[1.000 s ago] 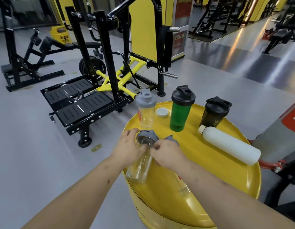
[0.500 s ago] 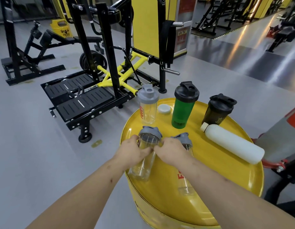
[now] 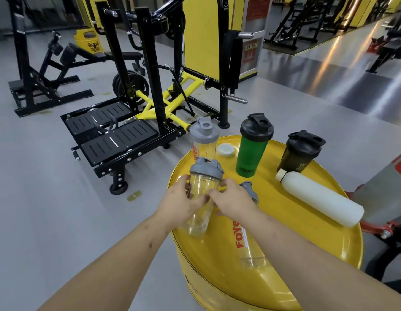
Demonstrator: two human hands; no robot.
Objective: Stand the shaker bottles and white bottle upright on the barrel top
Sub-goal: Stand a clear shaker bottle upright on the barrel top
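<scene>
A round yellow barrel top [image 3: 307,254] holds all the bottles. Both hands hold one clear shaker bottle with a grey lid [image 3: 202,194] at the left edge of the barrel top. The left hand [image 3: 183,202] wraps around its left side, and the right hand [image 3: 234,202] grips its right side, fingers curled on the clear wall. This bottle stands nearly upright, tipped a little, with its lid up and its bottom at the barrel's left rim; I cannot tell if the bottom touches the top. Just to the right, under the right wrist, a second clear shaker bottle with red letters [image 3: 248,241] lies on its side, its grey lid pointing to the far edge and its bottom toward the near edge. At the far left edge a third clear shaker bottle with a grey lid [image 3: 204,140] stands upright. Beside it lies a small white cap [image 3: 226,150], flat on the barrel top. Next comes a green shaker bottle with a black lid [image 3: 253,147], upright near the far edge. A black shaker bottle [image 3: 299,152] stands upright at the far right edge. The white bottle [image 3: 318,197] lies on its side along the right edge, its neck just beside the black one. A black and yellow gym machine [image 3: 150,90] stands on the grey floor behind the barrel
</scene>
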